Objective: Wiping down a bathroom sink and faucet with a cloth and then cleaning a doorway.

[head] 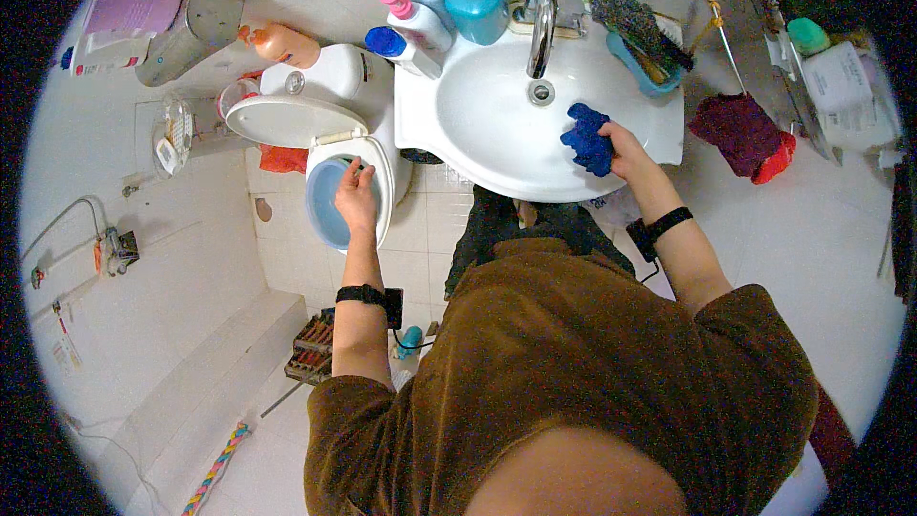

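Observation:
A crumpled dark blue cloth (589, 140) hangs in my right hand (625, 150), which grips its right edge above the front right of the white washbasin (487, 122). The chrome faucet (544, 29) arches over the drain (541, 92), behind the cloth. On the left, my left hand (356, 193) is over the right side of a light blue plastic tub (326, 208). Its fingers are bent near the rim, and whether they touch it is unclear. The tub rests on the open toilet (387, 218), whose lid (294, 120) is raised.
Pump bottles, one teal (478, 3) and one with a pink top (419, 21), stand at the sink's back left. Brushes (637, 29) lie in a blue holder (648, 72) at its right. A maroon cloth (738, 129) hangs on the right wall. A rack (311, 347) stands low on the left.

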`<state>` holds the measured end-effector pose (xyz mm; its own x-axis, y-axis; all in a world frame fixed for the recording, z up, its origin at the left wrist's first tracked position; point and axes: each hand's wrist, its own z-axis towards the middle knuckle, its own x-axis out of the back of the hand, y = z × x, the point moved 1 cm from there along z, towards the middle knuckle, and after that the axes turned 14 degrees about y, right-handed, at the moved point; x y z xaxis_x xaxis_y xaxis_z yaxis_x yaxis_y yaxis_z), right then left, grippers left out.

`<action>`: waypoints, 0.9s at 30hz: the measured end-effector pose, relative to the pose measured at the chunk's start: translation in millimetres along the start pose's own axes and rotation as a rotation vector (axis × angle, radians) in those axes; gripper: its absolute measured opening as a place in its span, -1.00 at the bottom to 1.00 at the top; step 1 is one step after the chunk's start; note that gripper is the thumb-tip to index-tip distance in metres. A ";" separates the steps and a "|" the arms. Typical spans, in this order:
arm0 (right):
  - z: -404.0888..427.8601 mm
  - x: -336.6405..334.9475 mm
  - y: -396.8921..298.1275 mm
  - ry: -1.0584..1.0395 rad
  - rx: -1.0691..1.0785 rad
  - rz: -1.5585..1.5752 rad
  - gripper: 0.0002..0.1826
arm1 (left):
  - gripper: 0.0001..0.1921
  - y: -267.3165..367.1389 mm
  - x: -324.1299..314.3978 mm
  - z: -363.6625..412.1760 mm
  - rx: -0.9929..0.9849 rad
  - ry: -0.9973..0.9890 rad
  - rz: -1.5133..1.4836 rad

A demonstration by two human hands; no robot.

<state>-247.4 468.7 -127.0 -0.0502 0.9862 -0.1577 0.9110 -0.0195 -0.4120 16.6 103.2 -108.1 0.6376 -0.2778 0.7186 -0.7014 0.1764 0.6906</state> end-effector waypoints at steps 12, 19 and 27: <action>9.7 -19.2 15.7 -0.080 -0.036 -0.031 -0.49 | -0.36 -28.4 -17.9 23.4 0.502 -0.170 -0.164; 10.8 -10.2 17.8 -0.026 0.001 0.008 -0.54 | -0.38 -43.9 -38.3 24.2 0.379 -0.243 0.219; 8.9 -3.2 20.3 0.016 -0.023 0.023 -0.55 | -0.20 -52.6 -46.2 36.5 0.591 -0.287 -0.284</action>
<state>-232.4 463.6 -142.8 -0.0229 0.9880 -0.1529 0.9210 -0.0387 -0.3877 12.4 72.4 -180.7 0.7692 -0.4891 0.4113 -0.6278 -0.4582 0.6292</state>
